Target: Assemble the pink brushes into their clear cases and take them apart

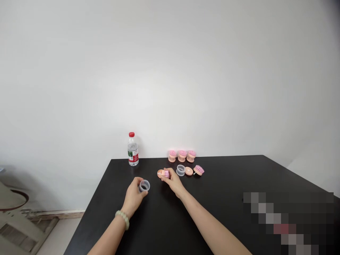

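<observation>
Here we go at the black table (233, 179), both bare hands out front in the lower middle of the frame! The left hand (133, 197) is closed around a clear plastic ring (144, 185), fingers curled along its side, its open mouth tipped up and toward the right. Just beside it, the right hand (171, 180) has a firm pinch on a peach brush (161, 173) with pink bristles, its peach back poking out to the left of the fingers. Nice holds, these: each piece is gripped from the side, leaving the ring's opening uncovered and the bristles showing, with the 2 hands close but not touching.

Just ahead sits another clear ring (180, 170), right next to a peach disc (188, 171), with a loose pink-bristled brush head (199, 170) lying tilted to their right. Along the far edge, 3 peach-based brushes (182, 156) line up, bristles on top. Off to their left stands a water bottle (132, 149) with a red cap, and a beaded bracelet (122, 219) circles the left wrist.
</observation>
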`<state>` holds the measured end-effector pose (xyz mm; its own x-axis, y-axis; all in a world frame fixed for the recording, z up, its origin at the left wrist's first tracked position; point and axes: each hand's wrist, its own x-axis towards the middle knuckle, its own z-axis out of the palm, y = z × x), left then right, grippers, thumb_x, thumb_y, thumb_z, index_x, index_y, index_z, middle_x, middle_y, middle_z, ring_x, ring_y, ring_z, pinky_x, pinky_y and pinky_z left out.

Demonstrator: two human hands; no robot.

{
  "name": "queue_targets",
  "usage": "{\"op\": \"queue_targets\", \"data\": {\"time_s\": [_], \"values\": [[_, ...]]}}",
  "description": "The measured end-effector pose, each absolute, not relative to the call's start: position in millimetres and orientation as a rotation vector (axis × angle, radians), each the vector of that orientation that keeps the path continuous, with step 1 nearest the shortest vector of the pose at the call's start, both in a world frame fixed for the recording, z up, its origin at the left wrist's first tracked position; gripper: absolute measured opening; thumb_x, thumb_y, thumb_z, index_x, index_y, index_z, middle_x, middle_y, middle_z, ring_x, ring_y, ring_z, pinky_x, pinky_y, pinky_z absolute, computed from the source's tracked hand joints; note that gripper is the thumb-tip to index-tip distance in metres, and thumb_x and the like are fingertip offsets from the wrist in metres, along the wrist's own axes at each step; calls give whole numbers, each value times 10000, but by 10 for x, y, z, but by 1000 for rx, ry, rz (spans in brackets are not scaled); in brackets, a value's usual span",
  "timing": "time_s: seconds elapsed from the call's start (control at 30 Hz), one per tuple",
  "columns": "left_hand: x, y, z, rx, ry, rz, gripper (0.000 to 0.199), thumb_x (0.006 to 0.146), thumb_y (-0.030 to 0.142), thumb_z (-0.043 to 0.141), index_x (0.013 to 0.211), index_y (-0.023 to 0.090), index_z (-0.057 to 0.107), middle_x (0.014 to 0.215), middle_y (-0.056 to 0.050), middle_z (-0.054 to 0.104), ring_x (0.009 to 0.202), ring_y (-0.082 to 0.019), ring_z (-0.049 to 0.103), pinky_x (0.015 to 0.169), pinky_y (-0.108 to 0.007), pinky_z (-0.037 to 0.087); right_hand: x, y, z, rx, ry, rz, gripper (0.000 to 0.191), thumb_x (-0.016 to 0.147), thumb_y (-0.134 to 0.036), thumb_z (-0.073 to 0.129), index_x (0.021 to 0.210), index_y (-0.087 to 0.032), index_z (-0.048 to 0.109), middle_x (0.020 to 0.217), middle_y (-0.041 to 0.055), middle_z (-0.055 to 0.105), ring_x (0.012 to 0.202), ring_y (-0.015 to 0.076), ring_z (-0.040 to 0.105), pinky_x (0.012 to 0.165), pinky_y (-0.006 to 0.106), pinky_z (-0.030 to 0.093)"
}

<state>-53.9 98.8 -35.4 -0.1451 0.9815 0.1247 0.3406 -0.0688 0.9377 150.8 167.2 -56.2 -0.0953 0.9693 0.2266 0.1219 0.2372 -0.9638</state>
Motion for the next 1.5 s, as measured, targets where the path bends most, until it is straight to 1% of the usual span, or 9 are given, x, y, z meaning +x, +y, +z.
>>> {"op": "queue_targets", "data": {"time_s": [0.2, 0.27, 0.37, 0.53, 0.63, 0.7, 0.9, 1.17, 1.5], "values": [[-598, 1447, -513, 1508, 1641, 1195, 305, 744, 168, 750, 1019, 178, 620, 989, -42, 720, 961, -224, 682, 905, -399, 517, 1496, 1668, -597, -1127, -1595, 914, 349, 820, -456, 650, 1044, -198, 577, 1018, 52, 688, 870, 213, 680, 803, 368, 553], [-572, 1526, -540, 1530, 1641, 1167, 270, 858, 266, 698, 1096, 159, 626, 1073, -58, 695, 972, -217, 671, 885, -429, 540, 1564, 1683, -579, -1184, -1628, 811, 319, 818, -412, 654, 1044, -202, 573, 970, 48, 677, 879, 237, 665, 823, 407, 544], [-539, 1606, -554, 1553, 1629, 1142, 310, 935, 343, 612, 1189, 166, 609, 1178, -78, 658, 986, -215, 665, 846, -435, 567, 1688, 1702, -556, -1281, -1664, 608, 332, 786, -322, 683, 1069, -203, 556, 1056, 89, 640, 1008, 300, 612, 920, 490, 490], [-491, 1672, -581, 1573, 1630, 1144, 346, 852, 238, 707, 1175, 164, 609, 1138, -78, 687, 1013, -227, 668, 902, -434, 541, 1709, 1736, -641, -1397, -1754, 387, 314, 779, -218, 670, 1070, -196, 557, 1083, 129, 611, 1064, 340, 580, 923, 506, 488], [-472, 1652, -590, 1574, 1634, 1149, 578, 684, 55, 754, 1221, 170, 576, 1133, -93, 710, 1053, -241, 672, 959, -391, 506, 1600, 1768, -703, -1441, -1813, 322, 339, 758, -172, 683, 1074, -190, 560, 1085, 123, 614, 1058, 334, 594, 931, 492, 496], [-471, 1612, -578, 1579, 1626, 1149, 661, 651, 26, 726, 1270, 167, 545, 1185, -106, 696, 1103, -247, 656, 983, -379, 492, 1520, 1784, -714, -1447, -1857, 299, 356, 753, -148, 691, 1086, -177, 567, 1096, 129, 620, 1067, 333, 597, 948, 482, 493], [-512, 1461, -528, 1569, 1635, 1154, 690, 630, 65, 691, 1298, 152, 540, 1274, -136, 625, 1156, -265, 620, 963, -374, 508, 1386, 1799, -662, -1397, -1985, 281, 442, 734, -110, 732, 1145, -180, 586, 1131, 124, 628, 1102, 327, 594, 977, 458, 493], [-511, 1081, -419, 1537, 1677, 1206, 718, 660, 286, 678, 1341, 147, 500, 1314, -165, 522, 1249, -374, 524, 961, -519, 500, 1522, 1677, -571, -1305, -2080, 192, 795, 647, -168, 851, 1356, -166, 491, 1371, 172, 521, 1282, 352, 493, 1062, 500, 455], [-287, 379, -698, 1415, 1483, 1291, 582, 725, 444, 637, 1266, 248, 555, 1315, -89, 566, 1233, -322, 566, 920, -424, 556, 2567, 1887, -185, -1550, -1837, -24, 410, 885, -257, 616, 1279, -172, 536, 1281, 155, 589, 1227, 332, 509, 1046, 504, 417]]}}
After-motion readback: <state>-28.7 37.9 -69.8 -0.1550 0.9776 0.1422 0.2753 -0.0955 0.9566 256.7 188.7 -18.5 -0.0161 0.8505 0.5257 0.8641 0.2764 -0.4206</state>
